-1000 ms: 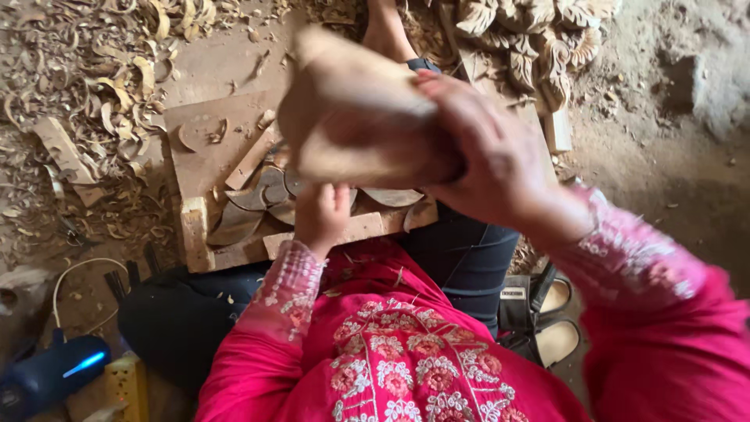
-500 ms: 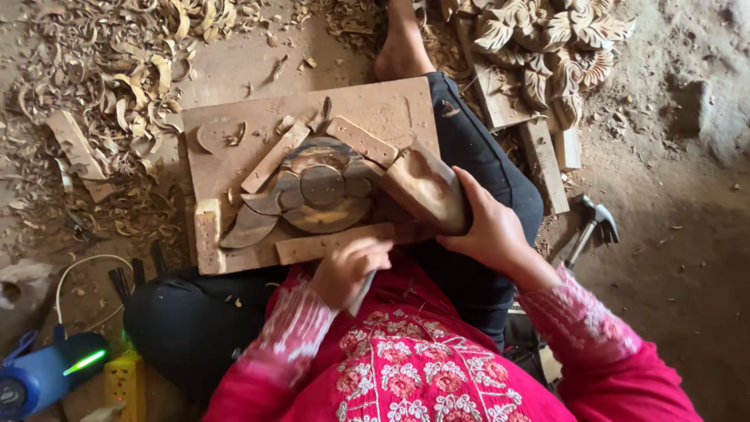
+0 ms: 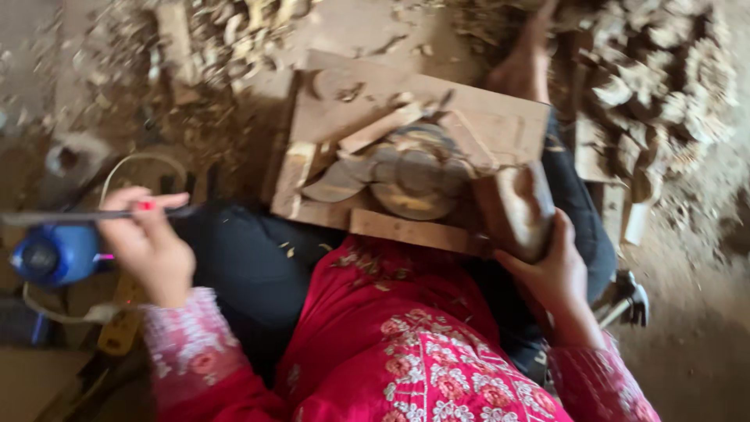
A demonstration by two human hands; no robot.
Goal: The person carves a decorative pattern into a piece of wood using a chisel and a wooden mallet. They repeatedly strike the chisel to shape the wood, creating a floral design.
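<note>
- On the dirt floor (image 3: 703, 344), wood shavings (image 3: 234, 31) surround a wooden carving board (image 3: 500, 121).
- Left hand (image 3: 148, 246) pinches a thin chisel (image 3: 86, 216).
- Right hand (image 3: 551, 270) grips a wooden block (image 3: 516, 207).

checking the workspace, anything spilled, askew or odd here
Wood shavings litter the floor around the wooden board, which rests tilted on the person's lap. The left hand holds a long thin tool out to the side; the right hand grips a wooden block. Nothing looks damaged.
</note>
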